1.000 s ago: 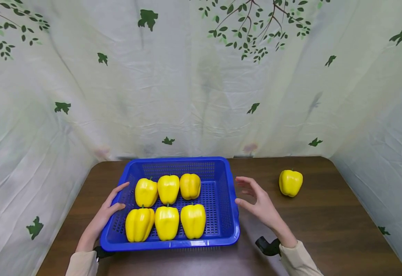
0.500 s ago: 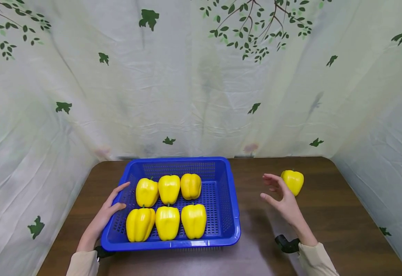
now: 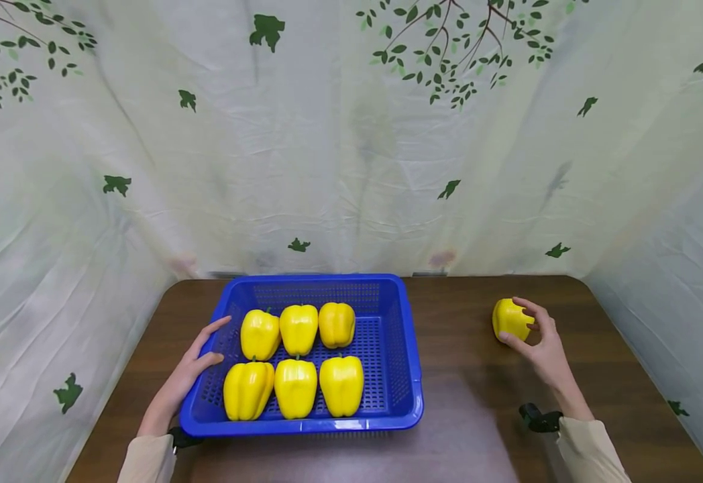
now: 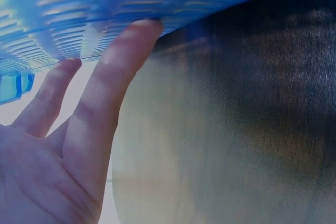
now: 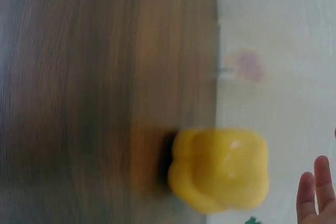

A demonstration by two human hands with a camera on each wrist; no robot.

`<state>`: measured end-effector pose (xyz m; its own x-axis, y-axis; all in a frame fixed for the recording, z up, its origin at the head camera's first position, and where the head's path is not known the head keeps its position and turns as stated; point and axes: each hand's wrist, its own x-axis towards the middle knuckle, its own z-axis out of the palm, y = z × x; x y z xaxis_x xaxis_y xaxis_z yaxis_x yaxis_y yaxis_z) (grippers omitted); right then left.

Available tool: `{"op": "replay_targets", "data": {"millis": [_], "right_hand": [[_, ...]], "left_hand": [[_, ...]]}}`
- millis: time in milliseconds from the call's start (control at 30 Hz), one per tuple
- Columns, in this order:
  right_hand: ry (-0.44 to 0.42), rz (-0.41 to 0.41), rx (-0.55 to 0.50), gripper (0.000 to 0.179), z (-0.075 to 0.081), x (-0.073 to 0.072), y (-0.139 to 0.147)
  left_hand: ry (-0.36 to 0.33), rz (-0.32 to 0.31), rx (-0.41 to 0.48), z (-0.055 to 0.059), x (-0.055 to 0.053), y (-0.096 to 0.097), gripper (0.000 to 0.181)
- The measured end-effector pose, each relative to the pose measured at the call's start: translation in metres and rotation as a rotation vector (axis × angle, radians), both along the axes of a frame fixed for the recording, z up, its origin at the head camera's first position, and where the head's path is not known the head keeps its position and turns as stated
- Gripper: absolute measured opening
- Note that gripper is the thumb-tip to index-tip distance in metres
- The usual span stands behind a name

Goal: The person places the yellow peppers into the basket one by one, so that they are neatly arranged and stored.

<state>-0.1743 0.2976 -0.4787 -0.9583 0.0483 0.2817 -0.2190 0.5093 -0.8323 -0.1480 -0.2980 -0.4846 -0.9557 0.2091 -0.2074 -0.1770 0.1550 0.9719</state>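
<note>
In the head view my left hand (image 3: 184,378) rests on the left rim of a blue plastic basket (image 3: 413,362), thumb and index finger spread over the edge. In the left wrist view its fingertips meet the basket's slotted outer wall (image 4: 79,32). Several yellow bell peppers (image 3: 299,329) stand in two rows inside. My right hand (image 3: 546,345) reaches to a single yellow bell pepper (image 3: 506,318) on the table, thumb and forefinger spread in front of it, partly covering it. The right wrist view has this pepper (image 5: 220,169) apart from the fingers (image 5: 324,179) at lower right.
The brown wooden table (image 3: 460,402) carries the basket left of centre. A pale curtain (image 3: 351,168) with leaf prints hangs right behind the table's far edge and along both sides. The basket's right part shows its bare mesh floor (image 3: 371,335).
My right hand has moved right, from beside the basket's right rim to the lone bell pepper. The left hand stays at the basket's left rim. The head view has shifted slightly.
</note>
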Motion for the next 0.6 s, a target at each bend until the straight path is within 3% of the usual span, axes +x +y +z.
{"op": "replay_targets", "data": {"millis": [600], "right_hand": [[-0.015,0.022,0.097,0.070,-0.022,-0.024,0.032]], "left_hand": [[0.038,-0.008,-0.031,0.000,0.000,0.000,0.062]]}}
